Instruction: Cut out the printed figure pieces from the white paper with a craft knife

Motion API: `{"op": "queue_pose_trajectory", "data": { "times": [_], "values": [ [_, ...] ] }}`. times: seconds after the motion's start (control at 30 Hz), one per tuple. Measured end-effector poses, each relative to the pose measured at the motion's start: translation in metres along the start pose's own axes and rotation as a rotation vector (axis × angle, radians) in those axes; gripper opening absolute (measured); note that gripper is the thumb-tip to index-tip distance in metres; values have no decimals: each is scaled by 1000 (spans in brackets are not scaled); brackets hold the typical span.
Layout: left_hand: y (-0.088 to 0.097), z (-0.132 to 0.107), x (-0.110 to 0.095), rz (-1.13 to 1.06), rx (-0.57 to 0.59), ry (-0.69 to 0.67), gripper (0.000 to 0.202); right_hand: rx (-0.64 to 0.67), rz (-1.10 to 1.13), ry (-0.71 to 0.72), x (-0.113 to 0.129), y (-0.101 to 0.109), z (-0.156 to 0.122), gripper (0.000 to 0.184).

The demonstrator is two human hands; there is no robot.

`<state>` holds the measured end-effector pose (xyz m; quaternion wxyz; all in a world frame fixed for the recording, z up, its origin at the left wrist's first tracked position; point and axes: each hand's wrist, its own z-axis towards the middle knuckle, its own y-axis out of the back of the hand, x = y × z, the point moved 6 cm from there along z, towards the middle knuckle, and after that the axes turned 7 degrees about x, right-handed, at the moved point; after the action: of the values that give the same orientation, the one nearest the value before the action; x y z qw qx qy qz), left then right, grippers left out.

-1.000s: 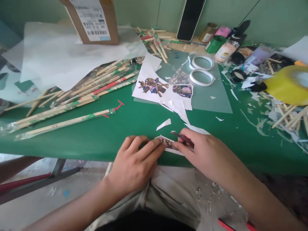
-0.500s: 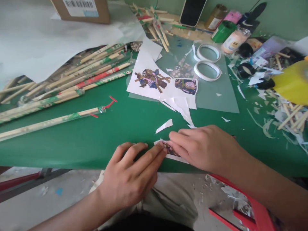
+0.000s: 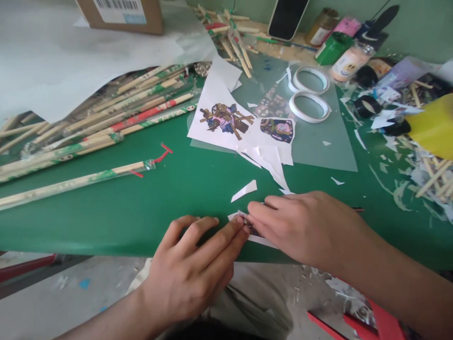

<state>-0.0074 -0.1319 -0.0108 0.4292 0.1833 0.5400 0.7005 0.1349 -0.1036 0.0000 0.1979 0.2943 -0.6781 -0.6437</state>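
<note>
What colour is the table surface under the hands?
Green: the table surface is plain green beneath the left hand and right hand, seen in the head view.

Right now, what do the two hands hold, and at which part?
Both hands press a small printed paper cutout flat on the green table: left hand fingertips at its left end, right hand covering the rest.

Green table [image 3: 141,208], chopsticks [image 3: 106,127], paper scraps [image 3: 244,190]
</note>
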Motion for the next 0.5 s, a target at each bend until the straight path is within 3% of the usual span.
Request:
{"op": "queue_pose_trajectory", "data": {
  "times": [0.5],
  "values": [
    [-3, -1, -1, 0, -10, 7, 31, 137, -17, -84, 1, -4, -2, 24]
  ]
}}
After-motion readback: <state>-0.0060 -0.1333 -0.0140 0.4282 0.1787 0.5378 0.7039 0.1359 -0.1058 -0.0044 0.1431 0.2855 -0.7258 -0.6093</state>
